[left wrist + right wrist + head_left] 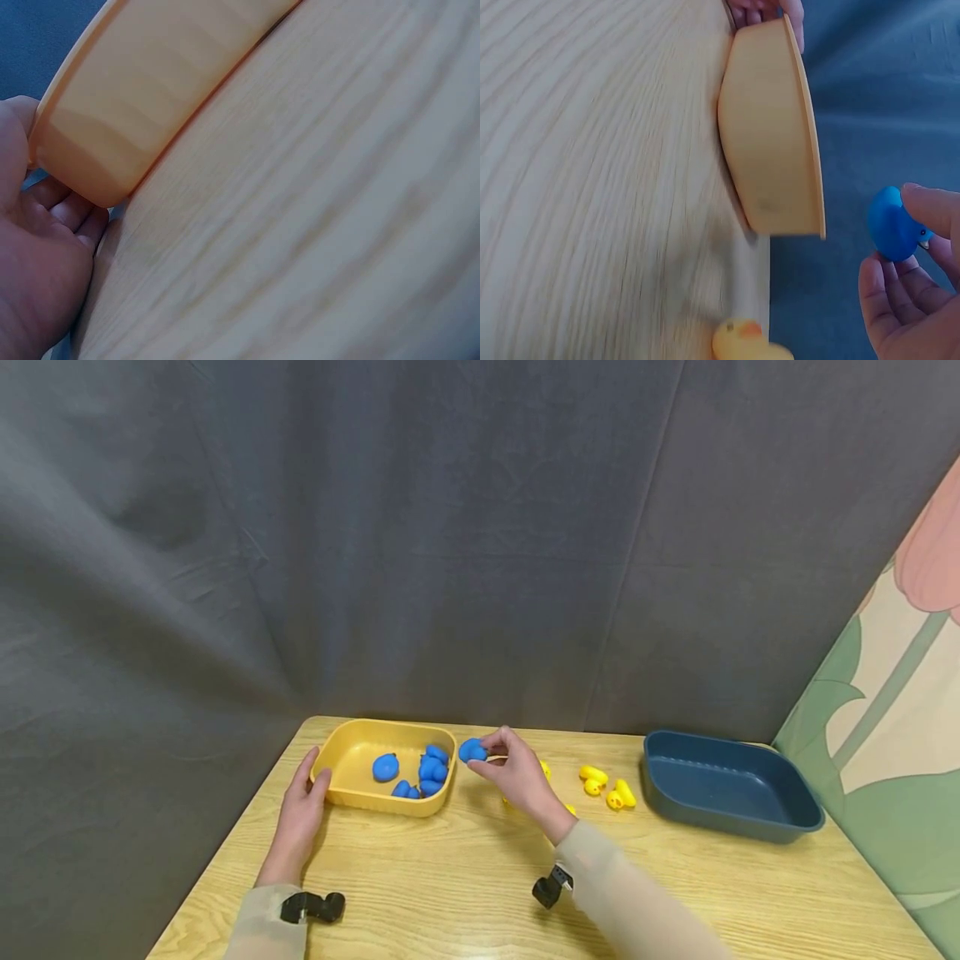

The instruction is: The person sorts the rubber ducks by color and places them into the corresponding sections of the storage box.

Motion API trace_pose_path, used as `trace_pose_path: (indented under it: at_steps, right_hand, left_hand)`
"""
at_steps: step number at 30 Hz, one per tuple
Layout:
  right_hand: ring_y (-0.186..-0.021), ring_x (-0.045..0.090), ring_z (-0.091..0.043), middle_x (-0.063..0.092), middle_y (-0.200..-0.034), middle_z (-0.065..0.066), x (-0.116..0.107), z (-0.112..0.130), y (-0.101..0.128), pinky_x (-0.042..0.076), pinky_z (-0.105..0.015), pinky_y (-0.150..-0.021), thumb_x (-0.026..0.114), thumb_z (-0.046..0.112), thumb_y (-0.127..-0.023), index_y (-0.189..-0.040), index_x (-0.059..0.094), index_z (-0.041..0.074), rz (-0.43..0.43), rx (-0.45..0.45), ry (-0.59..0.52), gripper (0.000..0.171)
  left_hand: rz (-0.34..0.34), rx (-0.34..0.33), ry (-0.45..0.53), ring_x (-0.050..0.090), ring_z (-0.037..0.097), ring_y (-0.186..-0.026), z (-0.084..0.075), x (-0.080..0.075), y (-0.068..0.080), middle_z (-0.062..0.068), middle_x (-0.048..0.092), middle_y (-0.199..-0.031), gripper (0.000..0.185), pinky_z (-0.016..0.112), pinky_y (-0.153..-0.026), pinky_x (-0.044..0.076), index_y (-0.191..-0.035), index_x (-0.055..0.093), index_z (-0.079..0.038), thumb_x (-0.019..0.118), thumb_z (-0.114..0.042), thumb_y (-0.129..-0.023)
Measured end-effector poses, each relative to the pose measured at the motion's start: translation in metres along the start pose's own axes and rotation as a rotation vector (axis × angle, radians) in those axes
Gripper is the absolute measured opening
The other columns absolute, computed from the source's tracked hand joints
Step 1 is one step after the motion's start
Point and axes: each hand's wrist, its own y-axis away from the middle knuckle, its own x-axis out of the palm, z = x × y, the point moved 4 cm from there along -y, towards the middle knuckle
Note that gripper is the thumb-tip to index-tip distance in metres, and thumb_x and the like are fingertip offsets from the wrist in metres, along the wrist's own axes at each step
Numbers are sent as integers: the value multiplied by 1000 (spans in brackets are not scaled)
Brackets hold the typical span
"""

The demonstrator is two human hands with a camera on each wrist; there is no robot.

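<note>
A yellow tray (pixel 352 789) sits at the table's back left with several blue toy ducks (pixel 431 768) inside. My left hand (pixel 303 802) holds the tray's left end, thumb on the rim; in the left wrist view the fingers (pixel 71 214) curl under the tray's corner (pixel 112 127). My right hand (pixel 510 768) pinches a blue duck (pixel 472 749) just right of the tray's rim, above the table. The right wrist view shows that duck (pixel 891 223) between thumb and fingers (pixel 889 296), beside the tray (pixel 769 142).
Several yellow ducks (pixel 607 785) lie on the wooden table (pixel 450 877) between my right hand and a dark blue tray (pixel 723 785) at the right. One yellow duck (pixel 742 341) shows in the right wrist view. A grey curtain hangs behind.
</note>
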Motion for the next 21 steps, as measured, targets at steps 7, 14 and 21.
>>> trace_pose_path:
  at_steps: [7, 14, 21]
  right_hand:
    - [-121, 69, -26, 73, -132, -5, 27, 5, -4, 61, -41, -99, 85, 13, -99, -115, 66, 10, 48, 5, 30, 25]
    - [-122, 67, -32, 72, -129, -3, 49, 6, -9, 60, -41, -97, 87, 18, -99, -115, 73, 12, 71, 9, 47, 22]
    - [-103, 63, -30, 66, -111, -9, 61, 7, -12, 53, -35, -85, 89, 20, -97, -115, 79, 11, 45, -25, 117, 23]
  left_hand:
    - [-3, -6, 1, 3, 33, -170, 0, 1, -1, 9, 9, -185, 70, 55, -136, 9, -180, 13, -25, 45, -40, -120]
    - [-5, 5, 13, 6, 32, -170, 0, 1, 0, 10, 13, -185, 69, 53, -136, 10, -180, 14, -24, 46, -38, -120]
    - [-2, 3, 7, 6, 33, -170, -1, 1, 1, 11, 12, -185, 69, 54, -136, 10, -180, 13, -24, 45, -37, -121]
